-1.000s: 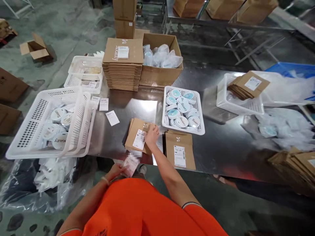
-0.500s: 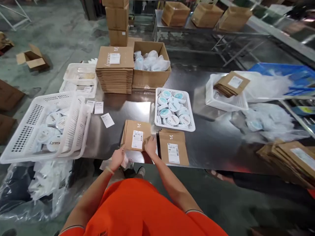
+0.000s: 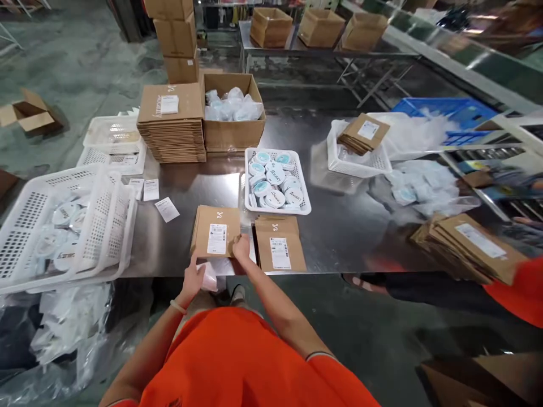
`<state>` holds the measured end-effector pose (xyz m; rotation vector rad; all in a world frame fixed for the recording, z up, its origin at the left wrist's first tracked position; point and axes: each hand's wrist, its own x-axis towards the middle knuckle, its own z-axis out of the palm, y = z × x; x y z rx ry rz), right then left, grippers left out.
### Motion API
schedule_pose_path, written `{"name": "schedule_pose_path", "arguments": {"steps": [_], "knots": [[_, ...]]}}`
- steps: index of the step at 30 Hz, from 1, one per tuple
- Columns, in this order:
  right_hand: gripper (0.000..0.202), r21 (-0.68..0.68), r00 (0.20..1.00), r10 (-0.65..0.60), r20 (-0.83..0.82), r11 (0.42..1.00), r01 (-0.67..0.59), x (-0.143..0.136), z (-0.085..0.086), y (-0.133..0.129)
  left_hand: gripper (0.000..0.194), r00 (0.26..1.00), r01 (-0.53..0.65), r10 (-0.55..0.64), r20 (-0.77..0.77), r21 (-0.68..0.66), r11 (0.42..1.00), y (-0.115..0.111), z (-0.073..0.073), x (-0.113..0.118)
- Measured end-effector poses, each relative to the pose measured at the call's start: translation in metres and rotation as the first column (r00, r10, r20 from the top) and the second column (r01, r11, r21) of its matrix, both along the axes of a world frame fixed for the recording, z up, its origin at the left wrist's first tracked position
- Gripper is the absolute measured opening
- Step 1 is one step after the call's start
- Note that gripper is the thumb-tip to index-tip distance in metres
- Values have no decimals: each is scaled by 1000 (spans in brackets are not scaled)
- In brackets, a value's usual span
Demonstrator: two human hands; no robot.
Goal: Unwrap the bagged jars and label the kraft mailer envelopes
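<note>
A small stack of flat cardboard boxes (image 3: 199, 232) with a white label on top lies at the table's near edge. My right hand (image 3: 241, 247) is closed on the stack's lower right edge. At its lower left corner is my left hand (image 3: 193, 278), with a finger against the cardboard and a crumpled pale pinkish plastic bag (image 3: 208, 278) in its grip. Just right of my right hand lies a second labelled cardboard stack (image 3: 263, 257). Behind it stands a white basket (image 3: 306, 202) of round white-and-teal containers (image 3: 275, 173).
Large white baskets (image 3: 25, 226) stand at left, near loose paper labels (image 3: 167, 210). Farther back are a tall cardboard stack (image 3: 172, 133) and a carton (image 3: 235, 135) of plastic-wrapped items. At right are cardboard piles (image 3: 453, 240), plastic bags (image 3: 428, 178) and another person's orange sleeve (image 3: 520, 294).
The view has swung to the right, so the table's contents sit farther left. Both hands remain at the same cardboard stack. More of the other person's orange clothing shows at right.
</note>
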<state>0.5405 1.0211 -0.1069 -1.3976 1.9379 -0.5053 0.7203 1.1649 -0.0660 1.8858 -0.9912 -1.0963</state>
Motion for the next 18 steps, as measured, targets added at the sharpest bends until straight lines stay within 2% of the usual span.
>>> {"name": "schedule_pose_path", "arguments": {"steps": [2, 4, 7, 10, 12, 13, 14, 15, 16, 17, 18], "knots": [[14, -2, 999, -18, 34, 1000, 19, -2, 3, -1, 60, 1000, 16, -16, -9, -13, 1000, 5, 2, 2], [16, -9, 998, -26, 64, 1000, 26, -30, 11, 4, 48, 997, 48, -51, -64, -45, 998, 12, 3, -1], [21, -24, 997, -31, 75, 999, 32, -112, 31, 16, 45, 971, 64, -66, -229, -17, 998, 26, -1, -14], [33, 14, 998, -63, 25, 998, 62, -196, 52, 21, 63, 897, 25, 6, -441, 65, 998, 37, -4, -30], [37, 10, 987, -120, -111, 993, 122, -223, 62, 22, 73, 838, -18, 62, -542, 86, 996, 40, -4, -40], [40, -21, 979, -114, -167, 994, 112, -223, 64, 24, 74, 813, -42, 86, -576, 90, 995, 39, -2, -44], [43, -56, 982, -56, -182, 997, 47, -214, 64, 28, 73, 788, -69, 113, -605, 95, 993, 37, 0, -48], [45, -83, 988, 69, -139, 993, -81, -196, 63, 35, 73, 760, -96, 138, -635, 101, 990, 34, 2, -50], [46, -105, 969, 244, -39, 963, -246, -173, 61, 44, 74, 732, -120, 162, -662, 109, 987, 30, 4, -51], [45, -126, 886, 448, 121, 892, -434, -147, 57, 56, 74, 706, -137, 181, -684, 118, 983, 25, 6, -50], [44, -141, 744, 602, 290, 796, -588, -119, 53, 69, 73, 692, -146, 198, -695, 133, 980, 20, 8, -47]]}}
